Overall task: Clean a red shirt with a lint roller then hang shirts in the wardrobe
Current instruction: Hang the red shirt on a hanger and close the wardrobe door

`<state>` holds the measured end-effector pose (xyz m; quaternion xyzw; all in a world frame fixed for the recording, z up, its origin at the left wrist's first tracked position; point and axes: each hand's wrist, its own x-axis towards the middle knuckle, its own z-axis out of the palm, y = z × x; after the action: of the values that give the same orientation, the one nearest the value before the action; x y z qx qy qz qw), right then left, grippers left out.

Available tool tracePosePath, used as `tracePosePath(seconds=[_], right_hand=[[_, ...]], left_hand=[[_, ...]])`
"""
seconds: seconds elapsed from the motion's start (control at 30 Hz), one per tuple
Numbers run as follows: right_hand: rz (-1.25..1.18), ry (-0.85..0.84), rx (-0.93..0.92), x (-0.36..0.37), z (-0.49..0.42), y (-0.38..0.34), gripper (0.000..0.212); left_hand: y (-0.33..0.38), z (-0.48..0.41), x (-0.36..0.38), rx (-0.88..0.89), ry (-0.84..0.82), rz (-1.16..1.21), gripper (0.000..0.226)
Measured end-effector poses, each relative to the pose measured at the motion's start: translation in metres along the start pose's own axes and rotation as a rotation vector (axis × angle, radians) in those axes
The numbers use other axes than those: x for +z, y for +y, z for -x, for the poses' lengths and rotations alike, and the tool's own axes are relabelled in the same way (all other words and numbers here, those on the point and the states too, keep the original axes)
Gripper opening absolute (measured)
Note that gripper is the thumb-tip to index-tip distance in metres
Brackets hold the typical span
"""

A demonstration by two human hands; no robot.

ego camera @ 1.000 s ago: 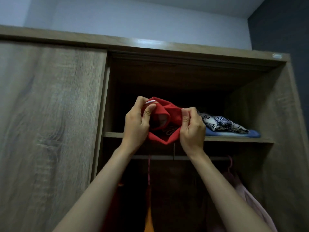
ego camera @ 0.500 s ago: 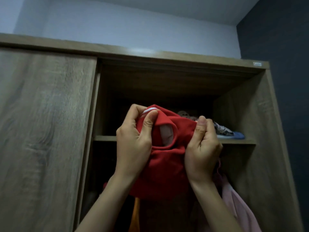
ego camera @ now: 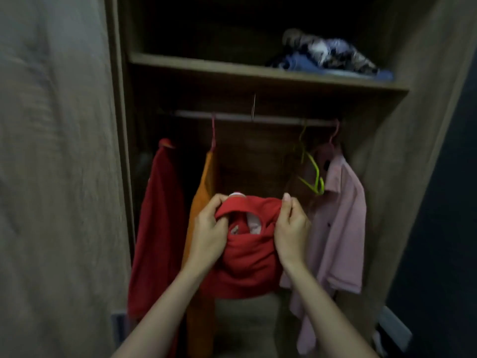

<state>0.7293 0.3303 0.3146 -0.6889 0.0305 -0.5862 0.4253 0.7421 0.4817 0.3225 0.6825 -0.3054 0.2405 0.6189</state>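
I hold a red shirt (ego camera: 246,264) bunched up in front of the open wardrobe, below the hanging rail (ego camera: 247,118). My left hand (ego camera: 210,232) grips the collar on its left side, and my right hand (ego camera: 291,228) pinches the collar on its right side. A pale pink piece shows at the collar's top and inside the neck opening. The shirt's lower part hangs down between my forearms. The frame is blurred.
On the rail hang a red shirt (ego camera: 154,228), an orange garment (ego camera: 204,182), a pink shirt (ego camera: 340,223) and an empty green hanger (ego camera: 313,174). Folded patterned clothes (ego camera: 333,56) lie on the shelf (ego camera: 232,69) above. A closed wooden door (ego camera: 56,177) stands at the left.
My view has dropped from the top shelf to the rail. Both hands with the red shirt have come down from shelf height to below the rail.
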Motion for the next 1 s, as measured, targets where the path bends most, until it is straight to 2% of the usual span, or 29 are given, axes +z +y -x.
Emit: tracePosePath(seconds=[0.13, 0.27, 0.33, 0.47, 0.57, 0.67, 0.77, 0.87, 1.0], right_hand=[[-0.024, 0.011, 0.147, -0.003, 0.022, 0.018, 0.025], [0.048, 0.053, 0.093, -0.013, 0.032, 0.011, 0.016], [-0.008, -0.037, 0.052, -0.017, 0.039, 0.004, 0.014], [-0.03, -0.178, 0.112, -0.015, 0.05, 0.013, 0.034], [-0.081, -0.273, 0.202, -0.011, 0.043, 0.023, 0.038], [-0.128, -0.424, 0.307, -0.009, 0.032, 0.032, 0.028], [-0.14, -0.513, 0.282, -0.012, 0.018, 0.038, 0.025], [-0.203, -0.594, 0.321, -0.02, 0.004, 0.042, 0.025], [-0.257, -0.607, 0.376, -0.024, -0.007, 0.045, 0.028]], left_hand=[[-0.01, -0.001, 0.017, -0.108, -0.007, -0.086, 0.017], [-0.024, -0.003, 0.032, -0.257, 0.094, -0.159, 0.018], [-0.029, -0.003, 0.036, -0.307, 0.122, -0.168, 0.019], [-0.031, -0.006, 0.041, -0.338, 0.135, -0.174, 0.017], [-0.033, -0.009, 0.043, -0.352, 0.093, -0.174, 0.016], [-0.039, -0.011, 0.043, -0.35, 0.047, -0.178, 0.017], [-0.043, -0.013, 0.041, -0.323, -0.04, -0.216, 0.016], [-0.046, -0.02, 0.031, -0.254, -0.121, -0.302, 0.01], [-0.049, -0.028, 0.017, -0.113, -0.291, -0.511, 0.004]])
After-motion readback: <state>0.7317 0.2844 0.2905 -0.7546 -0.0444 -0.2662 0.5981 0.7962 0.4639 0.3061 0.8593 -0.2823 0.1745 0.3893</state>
